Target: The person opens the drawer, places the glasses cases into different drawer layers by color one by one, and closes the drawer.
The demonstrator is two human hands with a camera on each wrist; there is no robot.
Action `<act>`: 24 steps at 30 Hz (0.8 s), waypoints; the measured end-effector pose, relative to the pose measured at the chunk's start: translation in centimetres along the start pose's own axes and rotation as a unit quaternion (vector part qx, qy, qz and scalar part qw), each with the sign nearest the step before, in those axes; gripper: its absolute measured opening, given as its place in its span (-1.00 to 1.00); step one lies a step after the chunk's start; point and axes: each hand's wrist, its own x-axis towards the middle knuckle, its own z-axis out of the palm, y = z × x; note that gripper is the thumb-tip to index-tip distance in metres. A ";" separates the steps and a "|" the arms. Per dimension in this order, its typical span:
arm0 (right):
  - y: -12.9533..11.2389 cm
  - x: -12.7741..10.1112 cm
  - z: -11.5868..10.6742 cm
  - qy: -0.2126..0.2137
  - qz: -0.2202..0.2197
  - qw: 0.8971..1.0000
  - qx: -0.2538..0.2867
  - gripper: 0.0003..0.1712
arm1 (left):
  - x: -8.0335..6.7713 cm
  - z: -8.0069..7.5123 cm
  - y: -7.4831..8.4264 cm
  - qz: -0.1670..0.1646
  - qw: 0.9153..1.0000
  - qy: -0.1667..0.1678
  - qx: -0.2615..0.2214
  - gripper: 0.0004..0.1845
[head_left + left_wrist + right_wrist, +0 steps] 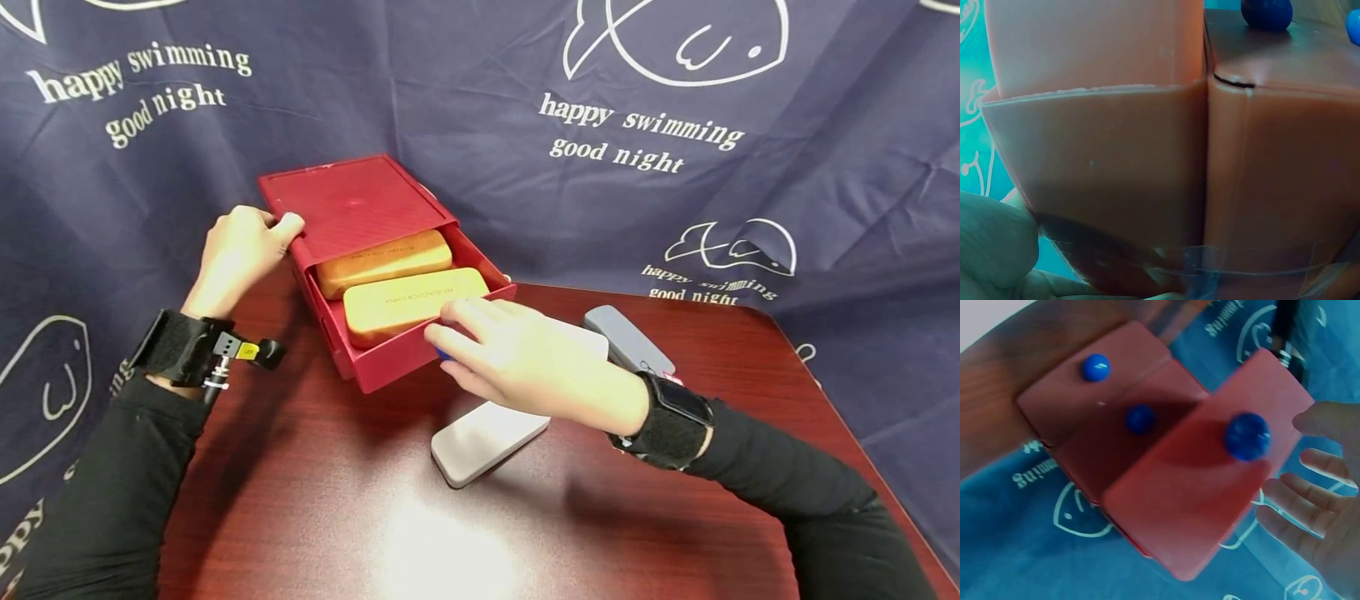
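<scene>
A red drawer cabinet (356, 200) stands at the left of the table with its top drawer (397, 358) pulled out. Inside the drawer lie two yellow oblong cases (412, 304) with printed lettering, side by side. My left hand (243, 250) grips the cabinet's upper left edge, thumb on top. Just in front of the drawer is my right hand (510, 354), its fingers loosely extended and holding nothing visible. They partly cover a blue knob (442, 354) in the head view. In the right wrist view, the right hand (1319, 494) is beside the drawer front, apart from its knob (1247, 436).
Two lower drawers, each with a blue knob (1095, 367), show in the right wrist view. A white oblong case (487, 442) lies on the table (315, 500); another white piece (581, 337) is partly behind the hand. Farther right lies a grey case (628, 337). A blue curtain hangs behind.
</scene>
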 end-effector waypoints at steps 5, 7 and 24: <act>-0.2 -0.8 1.5 0.001 -0.014 0.998 -0.056 -0.79 | 0.0 0.0 0.1 0.000 1.000 -0.001 0.001 -0.50; -0.1 -1.2 2.2 0.013 -0.027 0.997 -0.076 -0.78 | -0.1 0.0 0.1 0.000 1.000 0.000 0.002 -0.51; 0.2 -1.7 3.8 0.001 -0.064 0.991 -0.114 -0.69 | -0.2 -0.1 0.4 -0.003 1.000 0.000 0.005 -0.50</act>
